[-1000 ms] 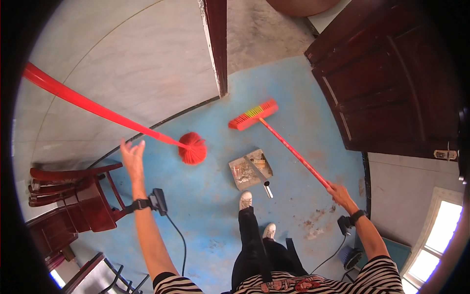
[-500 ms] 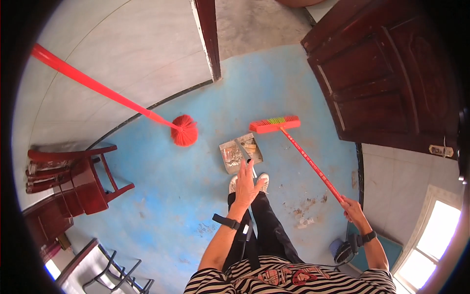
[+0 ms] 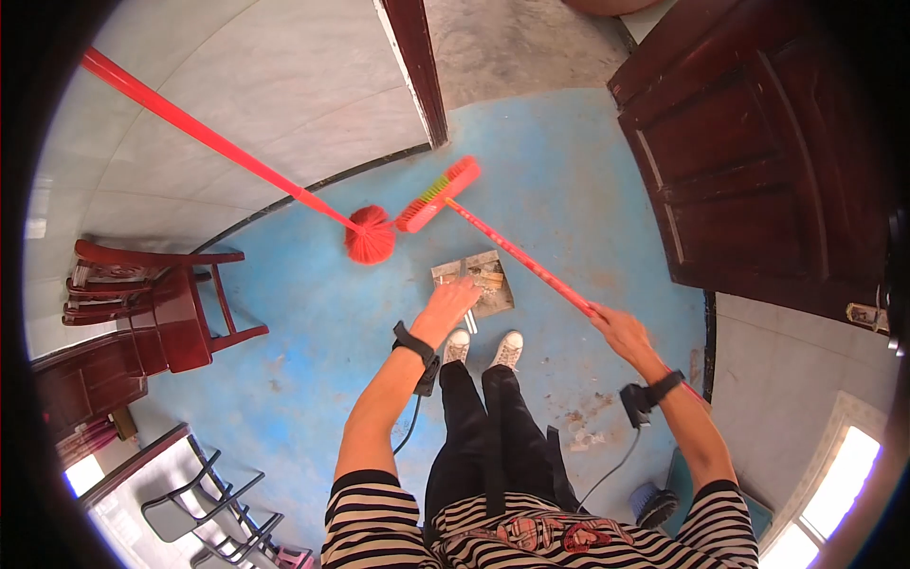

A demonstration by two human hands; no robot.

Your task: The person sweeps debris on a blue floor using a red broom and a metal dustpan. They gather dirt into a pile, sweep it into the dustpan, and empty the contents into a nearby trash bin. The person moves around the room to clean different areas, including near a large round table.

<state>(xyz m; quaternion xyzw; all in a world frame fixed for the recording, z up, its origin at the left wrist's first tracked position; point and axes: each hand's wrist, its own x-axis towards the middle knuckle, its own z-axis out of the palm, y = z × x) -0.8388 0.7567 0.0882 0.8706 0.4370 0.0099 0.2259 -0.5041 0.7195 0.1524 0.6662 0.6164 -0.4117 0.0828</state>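
Observation:
My right hand (image 3: 624, 334) is closed round the red handle of a push broom (image 3: 536, 266). The broom's red and green bristled head hangs tilted beside a round red bristle brush (image 3: 370, 237), whose long red pole rises to the upper left. Below and right of the brush lies a square dustpan (image 3: 495, 296) with debris in it, just ahead of my shoes. My left hand (image 3: 450, 302) is over the dustpan, its fingers curled round the pan's upright handle; part of that grip is hidden by the hand itself.
A dark wooden door (image 3: 749, 180) stands at the right, by a doorway with a brown frame (image 3: 417, 71). Red wooden chairs (image 3: 180, 313) line the left wall, with a folding chair (image 3: 190, 507) nearer. A blue brush-like object (image 3: 652, 503) stands at the lower right.
The broom head has swung left and farther away, toward the round brush. My right hand has moved up and left with the handle. My left fingers, outstretched before, have closed on the dustpan handle.

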